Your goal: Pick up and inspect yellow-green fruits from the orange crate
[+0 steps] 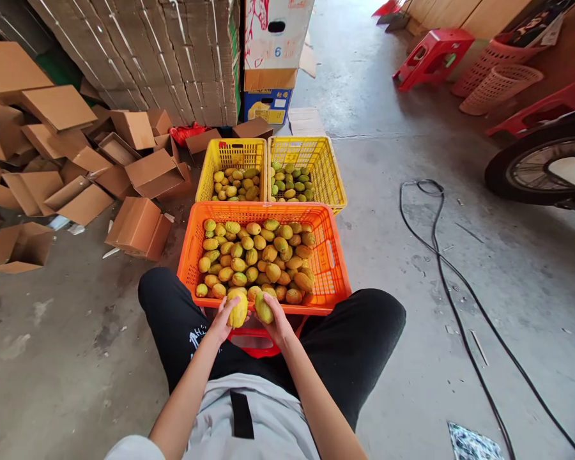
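Clamping a yellow fruit (pixel 238 309) in our left grip (pixel 223 317) and a greener fruit (pixel 264 309) in our right grip (pixel 278 319), we hold both at the orange crate (pixel 316 306)'s near rim, presumably for clear viewing.

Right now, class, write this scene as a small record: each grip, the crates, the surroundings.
Left grip: holds a yellow fruit
Right grip: holds a greener fruit
Orange crate: nearest, with many yellow-to-green fruits
Yellow crates: two, side by side beyond the orange one, both containing fruit
Left of crates: scattered cardboard boxes
Right of crates: black cable
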The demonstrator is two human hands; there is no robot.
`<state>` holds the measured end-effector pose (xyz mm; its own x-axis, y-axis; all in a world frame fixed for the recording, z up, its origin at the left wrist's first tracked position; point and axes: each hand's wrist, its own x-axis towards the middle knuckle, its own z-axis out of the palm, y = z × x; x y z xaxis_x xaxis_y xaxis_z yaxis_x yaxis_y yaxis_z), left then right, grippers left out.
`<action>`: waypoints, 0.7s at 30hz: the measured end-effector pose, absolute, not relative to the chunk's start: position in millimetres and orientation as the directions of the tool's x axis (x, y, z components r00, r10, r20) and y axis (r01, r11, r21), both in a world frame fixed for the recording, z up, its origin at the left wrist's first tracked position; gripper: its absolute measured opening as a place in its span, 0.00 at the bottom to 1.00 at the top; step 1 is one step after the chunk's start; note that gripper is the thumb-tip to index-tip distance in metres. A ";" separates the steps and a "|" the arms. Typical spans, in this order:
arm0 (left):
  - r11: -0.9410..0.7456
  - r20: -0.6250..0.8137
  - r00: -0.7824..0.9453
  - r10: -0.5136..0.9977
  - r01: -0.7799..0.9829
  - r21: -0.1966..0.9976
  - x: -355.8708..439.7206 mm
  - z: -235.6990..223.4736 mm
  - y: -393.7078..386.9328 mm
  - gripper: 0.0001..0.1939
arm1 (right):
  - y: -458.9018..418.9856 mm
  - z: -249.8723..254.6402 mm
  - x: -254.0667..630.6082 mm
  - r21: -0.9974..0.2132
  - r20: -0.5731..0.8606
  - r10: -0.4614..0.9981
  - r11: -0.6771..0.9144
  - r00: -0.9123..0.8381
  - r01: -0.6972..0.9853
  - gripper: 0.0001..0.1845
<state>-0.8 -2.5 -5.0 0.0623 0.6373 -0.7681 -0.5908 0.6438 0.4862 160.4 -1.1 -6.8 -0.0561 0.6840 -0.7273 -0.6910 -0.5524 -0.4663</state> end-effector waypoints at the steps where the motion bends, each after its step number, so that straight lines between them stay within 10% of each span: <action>1: 0.645 -0.779 0.043 0.626 -0.589 0.486 -0.3 -3.7 -1.8 0.34 | -1.0 -5.9 159.7 -0.475 -0.724 0.688 -0.546 -0.045 -0.690 0.23; 8: 0.618 -0.827 -0.100 0.553 -0.616 0.488 2.8 2.3 3.1 0.13 | -0.3 -5.7 158.1 -0.462 -0.750 0.658 -0.597 -0.071 -0.656 0.15; 21: 0.693 -0.842 0.059 0.536 -0.600 0.399 -2.7 -2.5 4.2 0.25 | 3.9 -7.9 157.9 -0.425 -0.796 0.598 -0.659 -0.091 -0.620 0.17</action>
<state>-2.7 4.2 -2.5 0.0594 0.5364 -0.8418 -0.6001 0.6931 0.3993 157.9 3.9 -7.9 -0.0906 0.5982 -0.7962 -0.6204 -0.6593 -0.4247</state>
